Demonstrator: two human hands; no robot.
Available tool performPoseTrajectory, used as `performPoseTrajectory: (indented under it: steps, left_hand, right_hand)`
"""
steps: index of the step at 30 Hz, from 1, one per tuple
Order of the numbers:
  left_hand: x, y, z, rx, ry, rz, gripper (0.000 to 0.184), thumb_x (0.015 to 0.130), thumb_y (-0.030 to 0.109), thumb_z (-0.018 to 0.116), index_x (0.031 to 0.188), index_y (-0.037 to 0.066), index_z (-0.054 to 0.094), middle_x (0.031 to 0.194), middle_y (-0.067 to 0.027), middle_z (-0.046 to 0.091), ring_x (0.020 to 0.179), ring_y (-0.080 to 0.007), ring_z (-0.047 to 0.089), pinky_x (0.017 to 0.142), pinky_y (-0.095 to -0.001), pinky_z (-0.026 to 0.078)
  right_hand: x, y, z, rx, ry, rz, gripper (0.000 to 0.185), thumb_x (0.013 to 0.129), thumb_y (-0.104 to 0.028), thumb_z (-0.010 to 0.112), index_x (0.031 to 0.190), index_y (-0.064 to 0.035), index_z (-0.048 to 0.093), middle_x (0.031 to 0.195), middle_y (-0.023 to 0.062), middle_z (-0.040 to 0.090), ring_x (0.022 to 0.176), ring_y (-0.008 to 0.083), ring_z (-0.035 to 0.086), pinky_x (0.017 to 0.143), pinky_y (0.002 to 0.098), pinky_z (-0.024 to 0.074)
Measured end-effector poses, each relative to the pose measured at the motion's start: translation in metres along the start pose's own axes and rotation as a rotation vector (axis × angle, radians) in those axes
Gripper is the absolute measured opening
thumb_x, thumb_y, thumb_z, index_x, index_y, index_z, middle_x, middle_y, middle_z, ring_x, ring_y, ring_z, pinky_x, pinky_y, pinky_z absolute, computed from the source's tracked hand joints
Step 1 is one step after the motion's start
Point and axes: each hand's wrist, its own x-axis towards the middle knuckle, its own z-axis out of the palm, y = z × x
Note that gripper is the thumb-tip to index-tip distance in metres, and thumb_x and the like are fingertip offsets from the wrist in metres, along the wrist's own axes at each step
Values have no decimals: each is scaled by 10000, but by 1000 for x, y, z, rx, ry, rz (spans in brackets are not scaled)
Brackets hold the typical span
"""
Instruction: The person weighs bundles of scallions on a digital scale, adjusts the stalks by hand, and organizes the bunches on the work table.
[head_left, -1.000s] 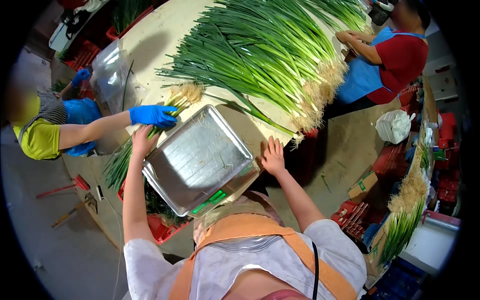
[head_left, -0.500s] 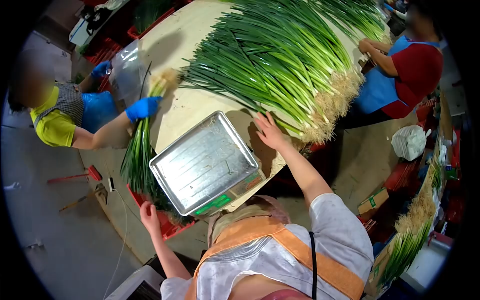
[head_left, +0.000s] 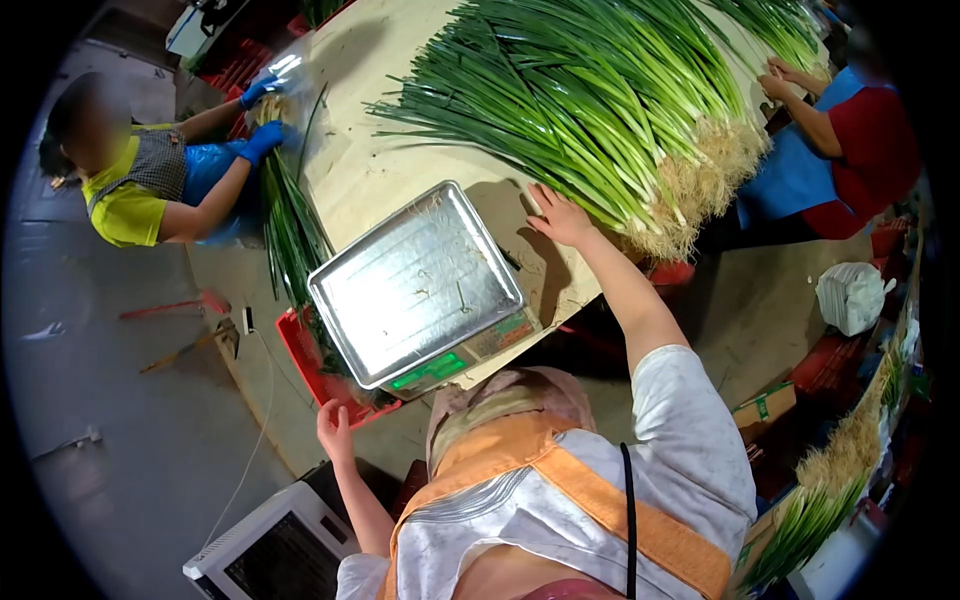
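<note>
My left hand point(head_left: 335, 430) hangs beside the red crate at the lower left, fingers apart and holding nothing. On the table's near part, my right hand point(head_left: 560, 216) is spread at the lower edge of a large pile of green onions point(head_left: 600, 100), whose roots point right. Between my hands sits a scale with an empty metal tray point(head_left: 420, 285) and a lit green display point(head_left: 428, 370). At the left, a co-worker in blue gloves point(head_left: 264, 142) holds a bunch of green onions point(head_left: 285, 220) near a clear plastic bag.
A red crate point(head_left: 298, 345) with greens stands below the table point(head_left: 345, 190) at the left. Another co-worker in a red shirt point(head_left: 868, 140) handles onions at the upper right. A white machine point(head_left: 240, 560) is at the lower left, a white bag point(head_left: 852, 298) at the right.
The co-worker's gloved hands have taken the onion bunch from beside my left hand towards the plastic bag. My left hand has let go and dropped back; my right hand has moved up to the pile.
</note>
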Motion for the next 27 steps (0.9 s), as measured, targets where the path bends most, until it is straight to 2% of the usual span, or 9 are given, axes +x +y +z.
performPoseTrajectory:
  steps: [2,3,6,9,11,14,21,25,27]
  left_hand:
    - [-9,7,2,-7,-10,-7,204,860,85,616,1032,-24,621,1036,-95,629,986,-194,580,877,-310,440]
    - [-12,3,5,10,-8,27,212,863,88,618,1045,-22,618,1024,-91,627,935,-179,588,829,-295,458]
    - [-24,16,12,-70,-25,-48,224,867,93,621,1064,-13,616,1003,-85,626,873,-154,590,761,-267,469]
    - [-30,16,19,-140,-57,-82,243,858,157,628,1059,21,635,986,-61,647,938,-167,574,857,-322,433]
    - [-34,19,22,-108,-58,-97,244,859,139,626,1068,13,628,975,-55,640,904,-147,572,823,-297,445]
    - [-39,-3,26,-81,-68,-74,240,866,113,615,1079,2,619,966,-50,633,860,-124,573,775,-269,460]
    - [-54,-34,39,-97,-53,-74,253,890,111,600,1114,-6,596,967,-45,624,843,-114,577,754,-249,470]
    - [-48,-7,55,-244,-102,-162,341,919,238,555,1182,20,545,1052,-89,618,953,-184,581,808,-297,463]
    - [-36,6,68,-288,-147,-230,468,950,360,497,1291,42,460,1159,-112,582,1035,-220,565,825,-310,463]
  right_hand:
    - [2,-19,6,-70,-4,-23,675,944,-514,380,1484,-180,149,1526,125,179,1366,326,264,1102,419,270]
    - [14,-3,46,-139,153,-211,658,943,-516,371,1474,-168,198,1527,129,175,1392,318,208,1133,423,210]
    - [-13,-33,57,-257,9,-568,625,909,-428,476,1441,-154,295,1518,123,208,1402,317,176,1148,446,163]
    - [-58,-45,57,-316,20,-661,573,861,-332,542,1382,-142,395,1479,111,302,1378,306,246,1131,440,201]
    - [-88,-37,54,-175,88,-660,527,840,-282,555,1334,-135,447,1441,96,363,1351,295,296,1104,439,244]
    - [-137,8,50,-190,177,-592,461,826,-225,563,1272,-124,509,1384,75,440,1288,285,382,1042,440,323]
    - [-248,121,83,-252,421,408,449,822,-272,595,1238,-116,530,1365,140,397,1286,365,319,1045,550,234]
    - [-235,57,41,-36,619,142,340,759,-184,626,1076,-83,556,1243,118,470,1196,332,394,1001,542,270]
    - [-214,17,37,-44,552,22,365,747,-131,599,1109,-92,562,1247,98,478,1195,300,420,1003,523,274]
